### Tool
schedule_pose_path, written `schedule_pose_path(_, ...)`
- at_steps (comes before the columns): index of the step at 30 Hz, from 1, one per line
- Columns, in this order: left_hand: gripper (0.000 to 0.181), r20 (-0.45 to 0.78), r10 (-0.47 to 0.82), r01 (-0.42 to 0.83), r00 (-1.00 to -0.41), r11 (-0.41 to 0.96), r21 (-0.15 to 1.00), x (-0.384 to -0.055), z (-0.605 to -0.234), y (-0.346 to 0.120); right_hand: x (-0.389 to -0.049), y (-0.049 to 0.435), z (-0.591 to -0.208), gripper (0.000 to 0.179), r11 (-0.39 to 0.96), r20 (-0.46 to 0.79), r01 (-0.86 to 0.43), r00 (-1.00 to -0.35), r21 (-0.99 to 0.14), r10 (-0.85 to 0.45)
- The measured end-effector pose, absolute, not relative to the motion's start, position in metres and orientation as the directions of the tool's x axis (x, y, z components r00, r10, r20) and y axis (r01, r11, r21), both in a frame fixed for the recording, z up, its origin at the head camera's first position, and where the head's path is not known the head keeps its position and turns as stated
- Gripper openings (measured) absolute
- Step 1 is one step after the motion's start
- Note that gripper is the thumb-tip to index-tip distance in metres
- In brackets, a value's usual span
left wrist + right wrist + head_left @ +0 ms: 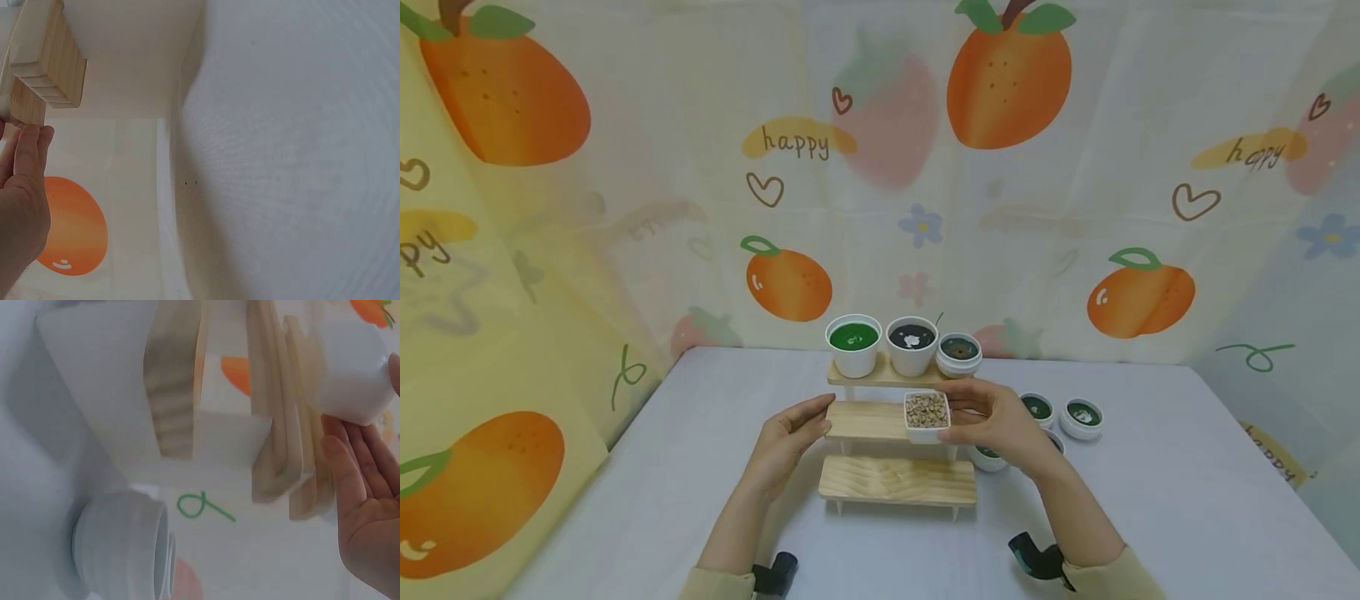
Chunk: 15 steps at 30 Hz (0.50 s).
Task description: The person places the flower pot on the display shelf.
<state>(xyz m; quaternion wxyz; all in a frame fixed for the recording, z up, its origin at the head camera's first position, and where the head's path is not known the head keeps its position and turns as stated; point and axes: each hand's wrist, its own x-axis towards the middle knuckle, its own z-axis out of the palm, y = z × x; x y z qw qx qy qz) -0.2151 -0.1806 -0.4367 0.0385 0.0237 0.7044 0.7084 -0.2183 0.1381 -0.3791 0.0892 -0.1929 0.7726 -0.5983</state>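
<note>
In the head view my right hand pinches a small square white pot full of beige gravel between thumb and fingers. This pot is at the right part of the middle tier of a wooden three-step stand. The right wrist view shows the pot's smooth white side with fingertips against it. My left hand is at the left end of the same tier. In the left wrist view its fairly straight fingers touch the end of a wooden board.
On the top tier stand a white cup with green inside, a white cup with dark contents and a lower white pot. Several small white pots are right of the stand. The lowest tier is nearest me.
</note>
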Motion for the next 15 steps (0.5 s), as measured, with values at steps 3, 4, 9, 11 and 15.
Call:
schedule_pose_path(3,0.050,-0.024,0.089,-0.025,-0.996,-0.012,1.000,-0.215,-0.437,-0.181,-0.218,0.127,-0.380,0.062,0.216,0.090,-0.188,-0.913,-0.958,-0.398)
schedule_pose_path(4,0.050,-0.023,0.089,-0.025,-0.996,-0.015,1.000,-0.215,-0.437,-0.181,-0.218,0.123,-0.381,0.062,0.220,0.092,-0.192,-0.914,-0.956,-0.395)
schedule_pose_path(9,0.050,-0.021,0.094,-0.023,-0.995,-0.022,1.000,-0.216,-0.438,-0.181,-0.216,0.105,-0.381,0.060,0.197,0.133,-0.224,-0.910,-0.954,-0.392)
schedule_pose_path(11,0.051,-0.022,0.094,-0.024,-0.995,-0.022,0.999,-0.216,-0.438,-0.180,-0.217,0.097,-0.381,0.059,0.183,0.134,-0.216,-0.916,-0.959,-0.379)
schedule_pose_path(15,0.050,-0.025,0.091,-0.027,-0.996,-0.013,1.000,-0.216,-0.437,-0.180,-0.218,0.082,-0.383,0.059,0.200,0.107,-0.180,-0.937,-0.963,-0.332)
